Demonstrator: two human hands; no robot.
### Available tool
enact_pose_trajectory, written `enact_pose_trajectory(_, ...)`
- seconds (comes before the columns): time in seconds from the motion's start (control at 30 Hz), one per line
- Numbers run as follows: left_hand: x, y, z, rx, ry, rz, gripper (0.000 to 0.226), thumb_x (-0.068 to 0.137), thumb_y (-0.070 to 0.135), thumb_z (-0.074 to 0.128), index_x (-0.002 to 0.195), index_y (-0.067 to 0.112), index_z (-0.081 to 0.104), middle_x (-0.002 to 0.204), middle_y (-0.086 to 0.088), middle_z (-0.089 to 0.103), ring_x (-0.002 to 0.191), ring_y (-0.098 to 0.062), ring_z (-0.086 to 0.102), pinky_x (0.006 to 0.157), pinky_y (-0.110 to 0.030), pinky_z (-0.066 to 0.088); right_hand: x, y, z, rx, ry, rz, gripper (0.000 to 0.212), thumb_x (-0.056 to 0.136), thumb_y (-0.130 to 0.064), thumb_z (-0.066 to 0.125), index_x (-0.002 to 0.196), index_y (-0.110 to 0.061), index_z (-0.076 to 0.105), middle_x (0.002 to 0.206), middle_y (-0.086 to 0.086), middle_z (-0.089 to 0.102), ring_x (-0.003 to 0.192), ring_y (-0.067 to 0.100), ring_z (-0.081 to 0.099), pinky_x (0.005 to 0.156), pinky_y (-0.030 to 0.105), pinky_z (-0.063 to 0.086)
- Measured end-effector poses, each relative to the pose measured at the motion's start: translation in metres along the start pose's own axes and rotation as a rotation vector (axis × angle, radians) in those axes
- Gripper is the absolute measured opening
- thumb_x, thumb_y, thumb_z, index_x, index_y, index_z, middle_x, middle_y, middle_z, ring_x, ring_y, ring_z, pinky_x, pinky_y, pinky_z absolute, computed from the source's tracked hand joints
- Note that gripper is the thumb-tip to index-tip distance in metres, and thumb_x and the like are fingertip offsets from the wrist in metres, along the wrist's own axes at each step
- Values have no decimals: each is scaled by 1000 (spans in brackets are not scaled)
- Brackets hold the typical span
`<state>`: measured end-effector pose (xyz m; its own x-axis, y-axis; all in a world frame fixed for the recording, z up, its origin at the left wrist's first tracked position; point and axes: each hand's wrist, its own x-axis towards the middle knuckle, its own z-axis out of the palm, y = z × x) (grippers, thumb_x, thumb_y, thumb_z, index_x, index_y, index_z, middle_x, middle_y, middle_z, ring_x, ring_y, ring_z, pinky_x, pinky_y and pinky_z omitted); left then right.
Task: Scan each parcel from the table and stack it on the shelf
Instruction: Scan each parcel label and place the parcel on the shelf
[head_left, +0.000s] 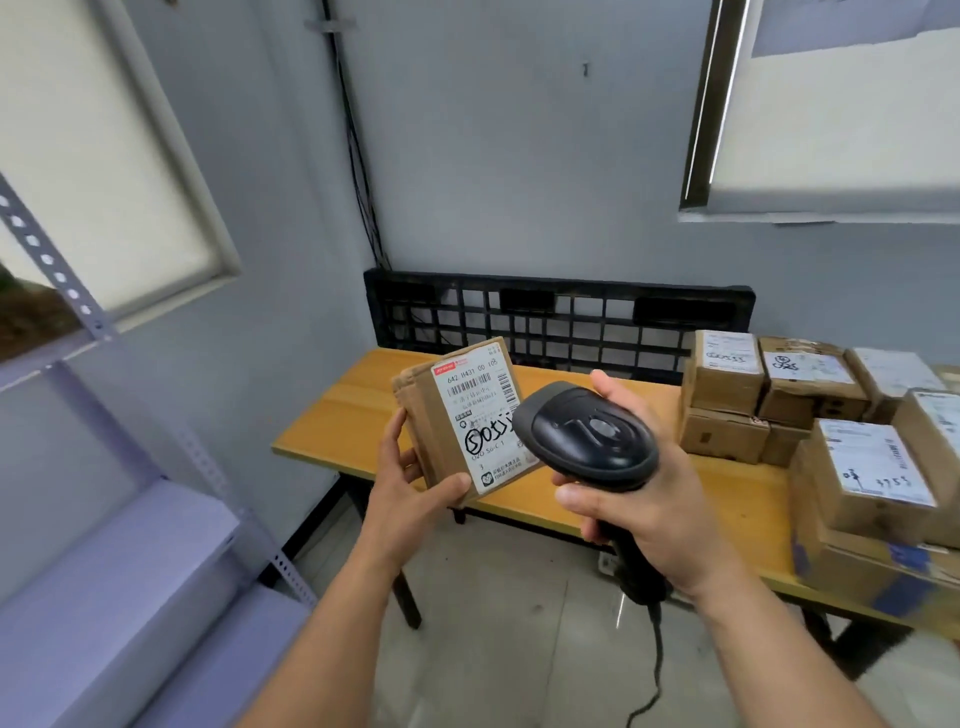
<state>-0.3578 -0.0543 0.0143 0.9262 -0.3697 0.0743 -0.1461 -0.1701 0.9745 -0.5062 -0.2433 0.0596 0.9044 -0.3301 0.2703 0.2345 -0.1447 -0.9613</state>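
1. Right hand (654, 509), nearest the camera on the right, is wrapped round the handle of the black scanner (592, 436). Its head points left, and its cable (657, 665) hangs toward the floor.
2. Left hand (410, 483) grips the small brown parcel (431, 415) at its near end, thumb on the front face and fingers behind. The parcel is held up above the surface (353, 410), with its white label (478, 410) turned toward the scanner.
3. The parcel is just left of the scanner head, which overlaps the label's right edge in this view. I cannot tell whether the two touch.
4. The step in hand looks like scanning this parcel. Nothing shows whether a read has registered.
5. The next move calls for lining the scanner window up with the barcode near the top of the label. After that the left hand would carry the parcel to the grey shelf (104, 561) at the near left.
6. More parcels (727, 395) are stacked on the right of the surface, so much of the task is not yet done.
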Motion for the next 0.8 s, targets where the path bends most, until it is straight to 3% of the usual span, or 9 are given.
enact_pose_trajectory(0.07, -6, -2, -31, -4, 42, 11, 101, 53, 45, 80, 137, 58, 25, 124, -1, 60, 113, -21, 62, 94, -46, 52, 5, 0, 28, 11, -29, -10, 99, 64, -9, 89, 142, -44, 40, 114, 1, 68, 71, 44, 67, 50, 50, 57)
enact_pose_trajectory(0.23, -30, -3, -111, 8, 188, 29, 96, 69, 25, 82, 142, 44, 23, 112, 14, 59, 97, 10, 61, 69, -8, 49, 13, -8, 105, 72, -138, 4, 98, 60, -9, 90, 134, -49, 41, 108, 16, 68, 55, 27, 62, 45, 34, 53)
enact_pose_trajectory(0.3, -40, -3, -142, 36, 255, 37, 93, 77, 16, 80, 145, 43, 22, 118, 10, 57, 100, 8, 58, 69, -6, 45, 15, -12, 136, 88, -173, -3, 100, 57, -10, 92, 134, -48, 41, 109, 17, 67, 57, 21, 64, 46, 31, 52)
enact_pose_trajectory(0.47, -60, -8, -216, 75, 372, 48, 98, 69, 27, 82, 145, 45, 22, 128, 2, 56, 115, -5, 55, 71, -6, 47, 19, -22, 209, 124, -243, -35, 96, 58, -8, 82, 135, -47, 42, 105, 18, 67, 55, 21, 62, 46, 32, 51)
enact_pose_trajectory(0.6, -79, -5, -271, 115, 466, 85, 90, 79, 9, 76, 147, 38, 24, 120, 3, 56, 105, 6, 56, 64, -2, 45, 19, -32, 260, 148, -299, -53, 96, 57, -7, 83, 134, -48, 43, 108, 17, 67, 64, 19, 66, 47, 31, 51)
enact_pose_trajectory(0.7, -95, 1, -316, 125, 543, 120, 84, 82, 4, 73, 140, 41, 25, 111, 13, 54, 93, 19, 55, 62, 0, 43, 19, -41, 300, 148, -357, -61, 98, 59, -7, 87, 135, -48, 42, 104, 17, 67, 57, 19, 64, 46, 31, 51)
enact_pose_trajectory(0.8, -111, 8, -362, 133, 631, 131, 83, 83, 6, 71, 141, 41, 24, 115, 9, 54, 99, 6, 56, 61, -1, 44, 20, -50, 340, 145, -413, -81, 98, 61, -6, 86, 138, -45, 40, 101, 17, 67, 56, 18, 64, 47, 31, 52)
